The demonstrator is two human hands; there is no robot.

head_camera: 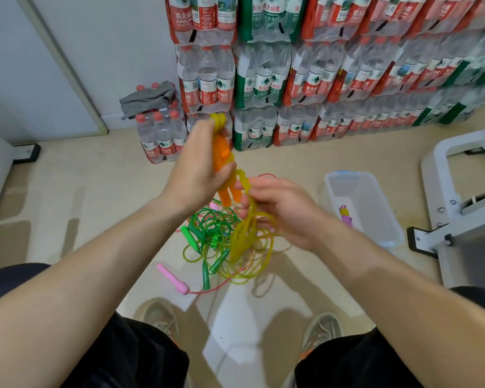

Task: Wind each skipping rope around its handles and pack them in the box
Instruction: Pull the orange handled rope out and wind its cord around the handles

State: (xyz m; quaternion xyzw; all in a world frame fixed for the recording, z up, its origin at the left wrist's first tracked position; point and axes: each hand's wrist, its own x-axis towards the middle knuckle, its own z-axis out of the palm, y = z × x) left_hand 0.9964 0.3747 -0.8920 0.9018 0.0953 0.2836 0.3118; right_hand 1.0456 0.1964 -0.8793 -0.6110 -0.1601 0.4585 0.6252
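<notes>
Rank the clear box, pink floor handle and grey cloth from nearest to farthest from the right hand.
1. Clear box, just right of the right hand.
2. Pink handle, down to its left.
3. Grey cloth, far left, atop bottles.

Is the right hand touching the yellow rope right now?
Touching. The head view shows the right hand pinching the yellow rope just below the orange handles, which the left hand grips.

Orange handles are being gripped by the left hand, while yellow rope is being pinched by the right hand above a rope pile; a clear box is standing nearby.
</notes>
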